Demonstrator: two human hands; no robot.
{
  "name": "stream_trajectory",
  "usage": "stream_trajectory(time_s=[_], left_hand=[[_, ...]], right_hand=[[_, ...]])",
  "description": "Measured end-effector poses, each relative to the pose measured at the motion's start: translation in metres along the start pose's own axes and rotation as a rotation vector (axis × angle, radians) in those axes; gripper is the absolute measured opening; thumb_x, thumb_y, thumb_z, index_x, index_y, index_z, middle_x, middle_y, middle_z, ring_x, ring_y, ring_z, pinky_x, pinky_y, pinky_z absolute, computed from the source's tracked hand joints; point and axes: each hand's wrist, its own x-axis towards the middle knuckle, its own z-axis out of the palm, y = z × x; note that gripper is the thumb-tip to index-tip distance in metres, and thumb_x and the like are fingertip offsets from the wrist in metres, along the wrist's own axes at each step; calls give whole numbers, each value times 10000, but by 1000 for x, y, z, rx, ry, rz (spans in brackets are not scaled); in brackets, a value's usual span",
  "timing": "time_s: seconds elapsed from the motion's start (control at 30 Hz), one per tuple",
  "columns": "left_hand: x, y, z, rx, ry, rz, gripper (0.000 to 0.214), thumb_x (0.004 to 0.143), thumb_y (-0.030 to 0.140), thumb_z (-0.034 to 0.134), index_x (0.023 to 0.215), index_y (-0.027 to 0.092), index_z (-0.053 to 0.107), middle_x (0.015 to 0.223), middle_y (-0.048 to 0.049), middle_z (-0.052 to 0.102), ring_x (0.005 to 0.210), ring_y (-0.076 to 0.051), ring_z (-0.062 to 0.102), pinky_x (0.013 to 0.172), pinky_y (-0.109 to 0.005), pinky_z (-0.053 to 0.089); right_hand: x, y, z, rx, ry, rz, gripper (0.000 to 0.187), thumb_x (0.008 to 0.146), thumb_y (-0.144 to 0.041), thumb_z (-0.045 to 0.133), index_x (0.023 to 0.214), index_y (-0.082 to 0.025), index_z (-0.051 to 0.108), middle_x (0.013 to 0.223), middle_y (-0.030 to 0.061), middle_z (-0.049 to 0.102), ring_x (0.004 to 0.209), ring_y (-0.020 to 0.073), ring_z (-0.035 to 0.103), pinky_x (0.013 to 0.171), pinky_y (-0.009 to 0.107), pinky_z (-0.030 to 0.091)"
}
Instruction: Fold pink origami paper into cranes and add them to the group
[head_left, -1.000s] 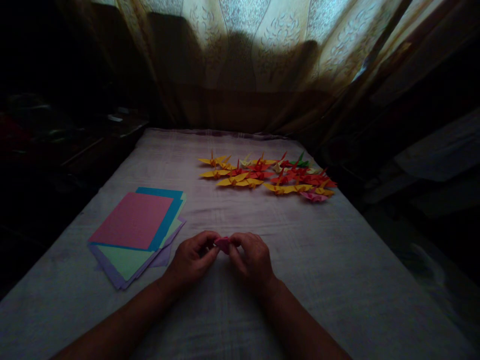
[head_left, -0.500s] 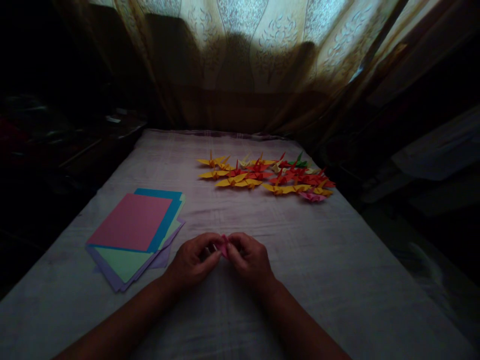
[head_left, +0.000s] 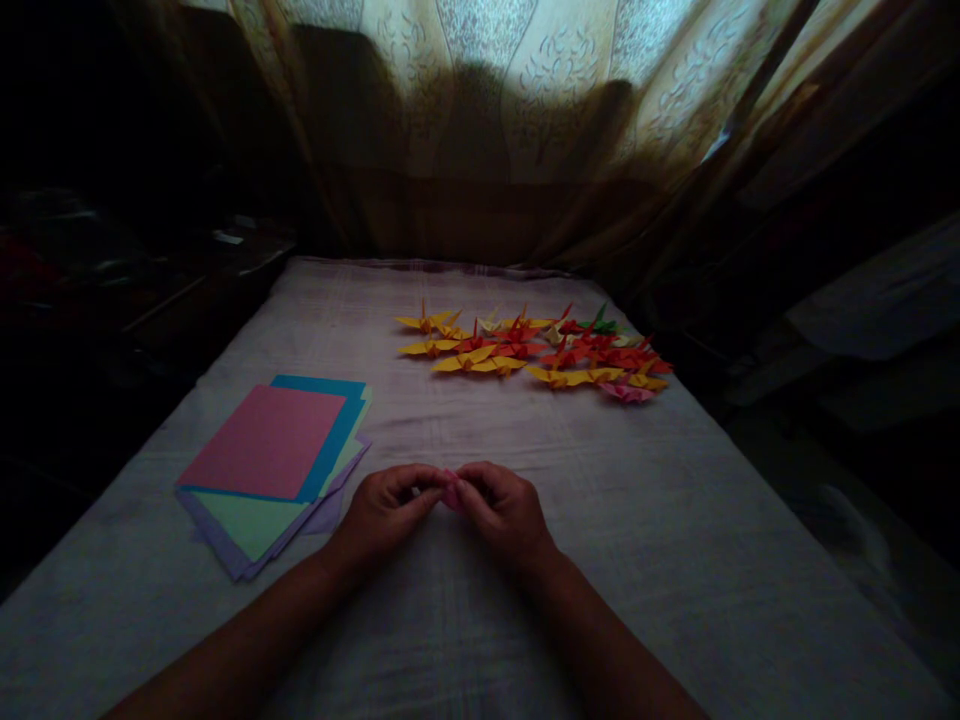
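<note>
A small folded piece of pink paper (head_left: 451, 492) is held over the front middle of the table, mostly covered by fingers. My left hand (head_left: 394, 510) pinches its left side between thumb and fingertips. On its right side, my right hand (head_left: 504, 510) grips it the same way, the thumb lying along the near face. The fingertips of both hands nearly meet at the paper. To the left of my left hand lies a stack of square paper sheets, a pink sheet (head_left: 266, 440) on top, then a blue one (head_left: 330, 465), pale green (head_left: 251, 525) and lilac (head_left: 225, 550).
Several folded paper cranes stand in rows at the back right of the cloth-covered table (head_left: 637, 560): yellow (head_left: 469, 360), red (head_left: 517, 342), cream, a green one (head_left: 600, 322) and a pink one (head_left: 628, 392). A patterned curtain (head_left: 465, 130) hangs behind. Dark clutter flanks the table.
My left thumb and fingers have closed in slightly on the pink paper, and less of it shows. The cranes and the stack lie as before.
</note>
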Motion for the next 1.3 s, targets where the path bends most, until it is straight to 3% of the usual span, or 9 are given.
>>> stream_trajectory(time_s=[0.17, 0.27, 0.43, 0.53, 0.63, 0.8, 1.07, 1.3], left_hand=[[4, -7, -2, 421, -77, 299, 283, 900, 300, 567, 1155, 257, 681, 1064, -48, 734, 995, -224, 638, 910, -401, 487], [5, -9, 0, 626, -105, 385, 351, 914, 259, 539, 1256, 255, 620, 1130, -57, 717, 1065, -261, 594, 953, -457, 430], [2, -2, 4, 801, -63, 386, 334, 915, 236, 533, 1237, 207, 617, 1061, -79, 699, 1019, -266, 569, 938, -460, 412], [1, 1, 4, 873, -71, 360, 312, 927, 265, 510, 1206, 202, 633, 1061, -89, 680, 1005, -259, 569, 941, -455, 415], [-1, -1, 6, 956, -76, 358, 361, 951, 306, 472, 1266, 192, 608, 1257, -119, 633, 1188, -303, 519, 1020, -492, 358], [-4, -7, 3, 1002, -156, 367, 415, 980, 362, 439, 1351, 211, 545, 1393, -80, 572, 1330, -328, 434, 1090, -526, 267], [5, -6, -12, 1013, -290, 388, 479, 961, 393, 477, 1427, 284, 463, 1425, -44, 545, 1328, -339, 428, 1107, -554, 221], [8, -9, -14, 1005, -287, 450, 496, 967, 450, 440, 1415, 239, 484, 1419, -65, 551, 1343, -309, 428, 1141, -516, 186]], right_hand=[[14, 14, -8, -217, -10, -41, 139, 868, -212, 593, 888, -235, 728, 861, 23, 740, 811, 174, 666, 781, 290, 495], [22, 20, -10, -391, 10, -83, 178, 884, -200, 575, 973, -225, 728, 912, 49, 730, 869, 198, 646, 827, 327, 484], [18, 18, -7, -596, 48, -111, 296, 929, -206, 502, 1173, -208, 670, 1184, 101, 670, 1078, 237, 592, 939, 395, 441], [7, 14, -3, -690, -79, -146, 348, 956, -289, 492, 1268, -208, 623, 1381, 115, 565, 1286, 286, 476, 1032, 454, 381], [-3, 12, 0, -764, -245, -143, 491, 962, -412, 487, 1399, -189, 512, 1521, 117, 400, 1423, 332, 303, 1120, 535, 273], [-6, 13, -5, -782, -381, -88, 583, 974, -488, 433, 1484, -209, 389, 1545, 87, 345, 1449, 338, 251, 1156, 595, 191], [-4, 9, -16, -814, -364, -2, 553, 975, -467, 435, 1466, -214, 421, 1535, 76, 367, 1446, 334, 262, 1162, 600, 170], [6, 7, -5, -793, -343, -99, 547, 991, -490, 396, 1467, -220, 415, 1537, 78, 364, 1456, 296, 250, 1172, 585, 162]])
